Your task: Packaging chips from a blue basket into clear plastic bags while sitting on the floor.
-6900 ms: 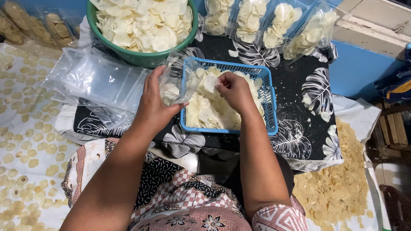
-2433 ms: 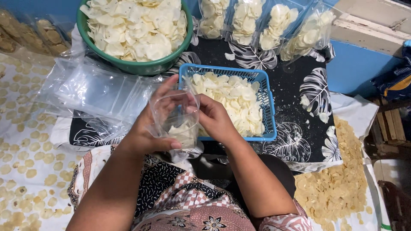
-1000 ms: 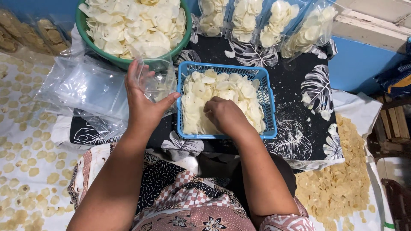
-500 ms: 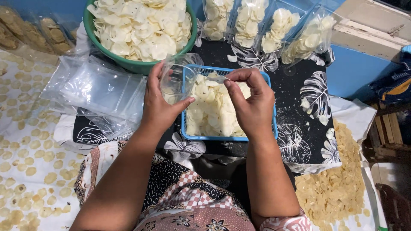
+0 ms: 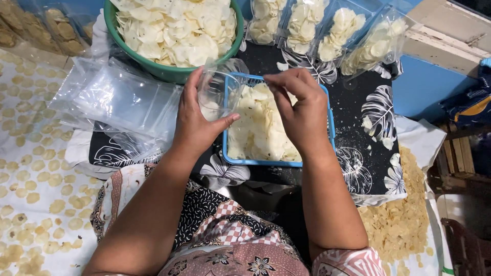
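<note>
Head view: left hand [image 5: 197, 122] grips clear bag [image 5: 217, 94] mouth-up beside blue basket [image 5: 330, 120], right hand [image 5: 302, 110] pinching fingertips together above chips [image 5: 258, 128].

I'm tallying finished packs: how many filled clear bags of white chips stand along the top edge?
4, side by side behind the blue basket: bags at and. More may lie beyond the frame's top edge.
</note>
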